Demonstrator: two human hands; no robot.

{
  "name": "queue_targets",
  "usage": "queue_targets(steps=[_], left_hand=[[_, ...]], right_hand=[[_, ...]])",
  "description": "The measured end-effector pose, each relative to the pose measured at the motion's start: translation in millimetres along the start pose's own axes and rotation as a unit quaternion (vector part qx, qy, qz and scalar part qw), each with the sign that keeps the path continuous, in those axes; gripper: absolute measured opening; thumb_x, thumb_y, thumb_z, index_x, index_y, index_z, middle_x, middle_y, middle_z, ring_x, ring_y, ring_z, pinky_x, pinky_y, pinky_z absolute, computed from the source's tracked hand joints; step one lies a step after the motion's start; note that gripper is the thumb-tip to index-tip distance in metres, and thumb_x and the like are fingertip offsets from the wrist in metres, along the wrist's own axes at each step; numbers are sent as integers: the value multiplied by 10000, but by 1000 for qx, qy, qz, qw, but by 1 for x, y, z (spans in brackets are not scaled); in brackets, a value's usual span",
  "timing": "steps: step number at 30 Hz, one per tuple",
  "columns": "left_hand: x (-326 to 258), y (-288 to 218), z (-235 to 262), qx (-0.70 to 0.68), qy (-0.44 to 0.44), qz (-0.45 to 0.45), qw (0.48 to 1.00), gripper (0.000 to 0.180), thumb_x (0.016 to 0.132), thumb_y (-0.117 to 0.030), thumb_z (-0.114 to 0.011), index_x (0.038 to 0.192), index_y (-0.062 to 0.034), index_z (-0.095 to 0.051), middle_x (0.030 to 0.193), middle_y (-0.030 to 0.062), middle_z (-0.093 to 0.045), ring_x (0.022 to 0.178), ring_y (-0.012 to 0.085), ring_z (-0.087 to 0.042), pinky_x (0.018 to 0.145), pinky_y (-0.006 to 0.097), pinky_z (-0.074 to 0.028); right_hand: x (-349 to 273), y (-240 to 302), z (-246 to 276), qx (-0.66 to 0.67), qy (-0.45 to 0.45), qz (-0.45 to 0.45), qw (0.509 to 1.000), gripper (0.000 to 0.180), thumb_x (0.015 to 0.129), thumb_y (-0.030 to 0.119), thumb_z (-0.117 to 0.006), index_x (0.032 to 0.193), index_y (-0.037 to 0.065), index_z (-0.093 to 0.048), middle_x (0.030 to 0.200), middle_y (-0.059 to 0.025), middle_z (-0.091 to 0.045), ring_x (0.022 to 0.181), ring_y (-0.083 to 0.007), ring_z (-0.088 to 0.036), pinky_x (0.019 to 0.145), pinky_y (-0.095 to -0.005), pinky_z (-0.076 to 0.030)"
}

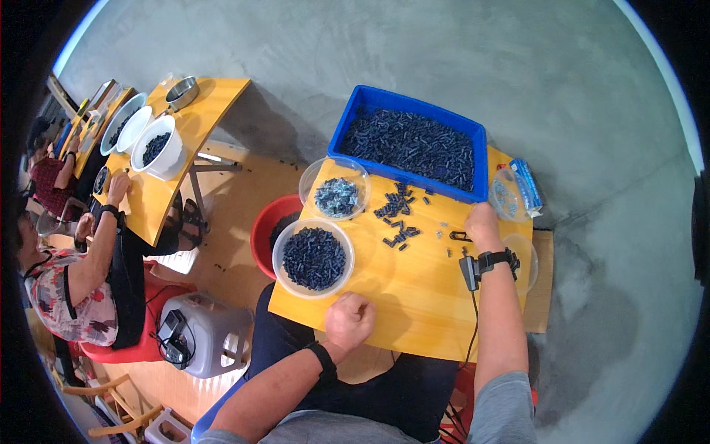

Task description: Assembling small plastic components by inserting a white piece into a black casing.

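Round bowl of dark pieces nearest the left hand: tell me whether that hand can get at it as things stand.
Likely yes: the left hand, curled by the near edge of the yellow table, is close to the open-topped round bowl, with nothing visible between them.

Worn are a grey short-sleeved top, dark trousers and 2 black wristbands, 1 with a cable.

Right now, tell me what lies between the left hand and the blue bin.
Loose dark pieces, scattered on the yellow tabletop; the head view shows this.
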State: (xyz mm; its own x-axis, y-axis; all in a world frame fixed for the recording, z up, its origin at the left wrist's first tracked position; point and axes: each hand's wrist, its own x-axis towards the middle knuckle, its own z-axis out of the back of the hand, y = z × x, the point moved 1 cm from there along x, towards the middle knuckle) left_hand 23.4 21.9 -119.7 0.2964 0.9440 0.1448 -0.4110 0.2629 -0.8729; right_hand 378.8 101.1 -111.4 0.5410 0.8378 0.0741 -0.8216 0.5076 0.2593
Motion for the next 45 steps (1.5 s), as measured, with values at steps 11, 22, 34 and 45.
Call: queue_targets(steps=[11,22,34,45], left_hand=[[0,-1,2,19,5,-4,1000,79,724,-79,-654,696,-34,-595,701,157,-603,650,336,-601,579,406,-487],[0,3,-2,8,-1,-8,1000,80,730,-85,-654,701,-40,-594,695,150,-599,649,331,-598,585,410,-487],[-2,-3,0,15,4,-6,1000,88,751,-103,-640,716,-31,-604,734,165,-615,690,345,-607,621,412,-494],[-2,9,-11,-20,-11,-14,1000,66,738,-64,-630,697,-23,-599,688,167,-601,655,326,-598,621,394,-484]], right_hand=[[-26,45,25,15,-27,61,998,95,701,48,-577,713,-13,-650,742,-243,-627,747,-394,-629,684,-420,-505],[-64,51,21,137,47,97,985,79,723,33,-572,706,2,-643,732,-230,-620,704,-380,-625,640,-406,-505],[-133,74,90,518,102,-52,847,54,820,55,-597,818,5,-618,622,13,-558,536,-67,-509,493,-214,-410],[-283,224,233,870,301,356,159,234,934,135,-560,1145,131,-662,959,-206,-603,669,-299,-594,564,-371,-488]])
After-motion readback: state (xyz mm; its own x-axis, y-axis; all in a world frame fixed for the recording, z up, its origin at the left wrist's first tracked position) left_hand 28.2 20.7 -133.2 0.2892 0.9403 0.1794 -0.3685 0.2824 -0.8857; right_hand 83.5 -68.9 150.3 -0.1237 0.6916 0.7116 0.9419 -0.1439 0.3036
